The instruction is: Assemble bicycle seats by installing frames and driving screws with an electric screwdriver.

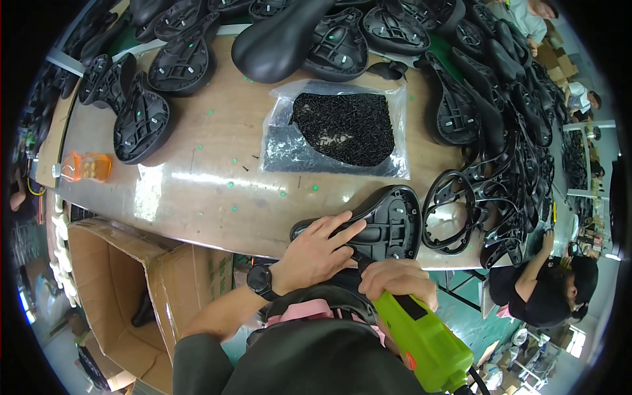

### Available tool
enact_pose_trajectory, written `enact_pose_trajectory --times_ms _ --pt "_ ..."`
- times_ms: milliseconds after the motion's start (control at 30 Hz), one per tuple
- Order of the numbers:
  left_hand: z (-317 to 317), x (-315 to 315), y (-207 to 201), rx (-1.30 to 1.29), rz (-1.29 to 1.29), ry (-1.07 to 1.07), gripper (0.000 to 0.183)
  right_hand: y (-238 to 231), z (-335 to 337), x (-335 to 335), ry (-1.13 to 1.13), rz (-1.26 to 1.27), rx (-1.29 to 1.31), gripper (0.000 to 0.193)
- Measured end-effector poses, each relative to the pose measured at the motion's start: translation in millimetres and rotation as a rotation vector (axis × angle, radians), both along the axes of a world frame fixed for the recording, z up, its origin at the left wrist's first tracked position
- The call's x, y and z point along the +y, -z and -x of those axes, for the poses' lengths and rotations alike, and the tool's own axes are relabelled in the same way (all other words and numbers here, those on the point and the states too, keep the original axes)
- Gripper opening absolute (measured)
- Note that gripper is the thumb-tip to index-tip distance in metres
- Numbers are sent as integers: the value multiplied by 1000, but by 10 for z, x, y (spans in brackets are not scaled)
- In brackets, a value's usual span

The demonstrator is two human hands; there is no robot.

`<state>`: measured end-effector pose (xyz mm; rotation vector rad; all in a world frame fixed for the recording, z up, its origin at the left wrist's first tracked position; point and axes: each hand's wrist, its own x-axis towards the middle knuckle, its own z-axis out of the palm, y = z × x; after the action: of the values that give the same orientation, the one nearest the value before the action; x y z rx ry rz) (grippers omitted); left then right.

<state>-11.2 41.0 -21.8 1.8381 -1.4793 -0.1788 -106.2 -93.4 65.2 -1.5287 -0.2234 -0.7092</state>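
Observation:
A black bicycle saddle (pixel 395 227) lies upside down at the table's near edge, its ribbed underside facing up. Across its narrow end rests my left hand (pixel 322 243), fingers spread flat on the saddle. My right hand (pixel 398 280) is closed around a bright green corded power drill (pixel 424 342). The drill's dark front end reaches the saddle's near side, close to my left fingers; its tip is hidden. Beyond the saddle, a clear plastic bag (pixel 273 155) lies opened out under a heap of small black screws (pixel 349 125).
More black saddles (pixel 181 62) line the far side, with black frame-like parts (pixel 451 210) piled at right. Green dots and loose screws dot the table (pixel 197 217). An orange bottle (pixel 92 167) stands left, a cardboard box (pixel 108 263) below. Another person (pixel 553 289) works at right.

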Motion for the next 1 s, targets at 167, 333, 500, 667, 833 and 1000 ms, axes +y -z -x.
enact_pose_trajectory --times_ms 167,333,500,667,833,1000 --pt "1 1 -19 -12 3 -4 27 72 48 -11 -3 -47 -37 25" --pt "3 -5 -21 -36 14 -7 30 18 138 -11 -30 -149 100 49" --pt "2 7 -26 -55 -13 -4 31 -84 147 68 23 -229 137 65" --pt "9 19 -5 -6 21 -23 29 -195 173 62 111 -334 269 63" --pt "-10 -18 -35 41 12 -21 27 -74 140 13 75 -96 -37 35" --pt "-22 -2 -57 81 -2 -44 28 -25 202 1 -24 -19 -112 20"
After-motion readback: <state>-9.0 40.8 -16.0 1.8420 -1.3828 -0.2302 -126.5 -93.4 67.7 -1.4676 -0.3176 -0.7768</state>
